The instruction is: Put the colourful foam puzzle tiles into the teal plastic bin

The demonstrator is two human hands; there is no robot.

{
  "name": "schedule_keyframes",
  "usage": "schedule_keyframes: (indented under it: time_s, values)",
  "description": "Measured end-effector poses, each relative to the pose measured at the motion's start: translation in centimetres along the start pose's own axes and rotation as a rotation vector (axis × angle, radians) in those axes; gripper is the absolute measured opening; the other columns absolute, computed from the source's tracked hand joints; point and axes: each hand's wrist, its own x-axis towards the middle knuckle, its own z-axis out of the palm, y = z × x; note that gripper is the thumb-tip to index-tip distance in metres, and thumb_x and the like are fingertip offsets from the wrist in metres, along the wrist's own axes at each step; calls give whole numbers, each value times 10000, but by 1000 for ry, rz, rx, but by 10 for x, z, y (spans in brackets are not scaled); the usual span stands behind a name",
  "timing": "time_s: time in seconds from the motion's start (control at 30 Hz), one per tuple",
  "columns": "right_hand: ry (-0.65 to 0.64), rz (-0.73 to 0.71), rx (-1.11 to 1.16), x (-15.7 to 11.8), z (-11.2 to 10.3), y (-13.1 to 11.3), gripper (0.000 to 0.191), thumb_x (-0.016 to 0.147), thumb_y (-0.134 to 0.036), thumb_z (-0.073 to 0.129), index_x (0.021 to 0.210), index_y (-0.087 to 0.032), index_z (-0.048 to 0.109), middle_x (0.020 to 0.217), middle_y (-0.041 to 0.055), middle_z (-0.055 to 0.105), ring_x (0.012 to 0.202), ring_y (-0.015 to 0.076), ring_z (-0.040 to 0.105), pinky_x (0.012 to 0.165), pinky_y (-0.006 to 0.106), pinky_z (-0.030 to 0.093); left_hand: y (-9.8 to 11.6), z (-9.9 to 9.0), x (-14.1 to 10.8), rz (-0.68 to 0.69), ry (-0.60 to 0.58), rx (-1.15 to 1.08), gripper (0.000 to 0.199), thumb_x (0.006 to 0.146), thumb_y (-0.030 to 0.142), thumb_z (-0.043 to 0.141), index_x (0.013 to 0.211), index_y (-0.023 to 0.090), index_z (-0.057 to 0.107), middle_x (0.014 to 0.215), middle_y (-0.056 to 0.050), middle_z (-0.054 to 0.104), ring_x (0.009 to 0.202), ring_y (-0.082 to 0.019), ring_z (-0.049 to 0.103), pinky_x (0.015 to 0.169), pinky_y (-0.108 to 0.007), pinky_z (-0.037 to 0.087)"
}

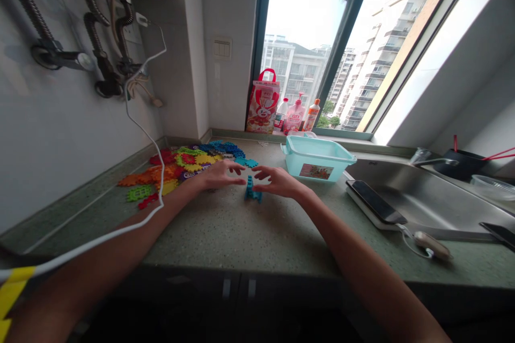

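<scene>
Teal toothed-plastic assembly (249, 188) stands on the speckled, stone-look countertop (249, 241), between the left hand (225, 174) and the right hand (277, 181) in my head view, the only one I have. I see the left hand with thumb and fingers parted, gripping nothing. The right hand is part-open too, fingers bent above the thumb; that thumb overlaps the assembly, and I cannot tell whether it touches. I judge the work early: one small build is up, while many gear-edged pieces (167, 171) lie heaped behind and left of the left hand; whether any are joined, I can't make out. They are flat, bright plastic, some latticed, in red, orange, yellow, green and blue. Beyond the right hand sits a smooth aqua plastic tub (295, 163) with rounded corners; farther right is the shiny steel sink (434, 198).
</scene>
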Motion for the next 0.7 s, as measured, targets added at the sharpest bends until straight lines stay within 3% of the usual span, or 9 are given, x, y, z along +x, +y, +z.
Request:
schedule_keyframes:
  time_s: [0.07, 0.13, 0.23, 0.3, 0.37, 0.47, 0.6, 0.7]
  values:
    - [53, 45, 38, 5, -2, 13, 482, 960, -418, 716, 1398, -235, 635, 1230, 108, 763, 1059, 222, 755, 926, 353, 591, -5, -7, 5, -1, 99, 149, 436, 958, 525, 628, 1226, 216, 782, 1206, -97, 756, 1111, -271, 638, 995, -362, 441]
    - [114, 123, -30, 15, -1, 26, 479, 1004, -351, 648, 1462, -218, 596, 1380, 148, 688, 1031, 208, 759, 993, 379, 571, -8, -8, 16, 4, 158, 360, 353, 989, 393, 572, 1197, 208, 790, 1252, -125, 731, 1195, -310, 581, 1061, -425, 380]
    - [165, 209, -234, 37, 7, 38, 531, 1018, -323, 632, 1531, -219, 542, 1530, 185, 563, 1134, 215, 728, 1115, 393, 492, -8, 0, 36, 11, 103, 612, 294, 922, 339, 649, 1120, 189, 805, 1281, -180, 685, 1244, -362, 517, 1074, -484, 330]
    - [154, 222, -320, 50, 10, 39, 437, 1034, -374, 616, 1449, -241, 629, 1436, 147, 651, 1195, 220, 699, 1096, 362, 496, -7, 7, 46, 5, 50, 669, 263, 897, 393, 691, 992, 186, 822, 1240, -198, 683, 1237, -375, 509, 1064, -490, 325]
    - [128, 222, -357, 55, 11, 36, 325, 1024, -434, 630, 1261, -245, 746, 1233, 105, 760, 1137, 225, 717, 1009, 328, 533, -5, 10, 50, -3, 34, 654, 285, 888, 456, 709, 888, 195, 822, 1168, -193, 701, 1209, -371, 523, 1046, -475, 337]
    - [121, 226, -386, 45, 9, 32, 302, 952, -493, 724, 1025, -208, 795, 1007, 96, 801, 986, 245, 746, 881, 314, 557, -6, 10, 42, 0, 33, 562, 280, 852, 491, 747, 844, 220, 819, 1075, -158, 733, 1130, -338, 574, 998, -423, 380]
    - [150, 232, -430, 13, 7, 29, 234, 890, -436, 792, 947, -210, 789, 920, 83, 802, 916, 251, 752, 809, 298, 555, -8, 2, 23, -5, -43, 401, 189, 810, 434, 767, 834, 252, 809, 978, -93, 767, 998, -272, 646, 905, -332, 443]
    - [181, 222, -375, -1, 4, 30, 190, 873, -338, 788, 1027, -227, 787, 947, 55, 807, 874, 218, 758, 803, 282, 565, -10, -2, 16, -55, -20, 329, 253, 787, 454, 762, 911, 236, 797, 971, -82, 772, 939, -254, 682, 842, -297, 474]
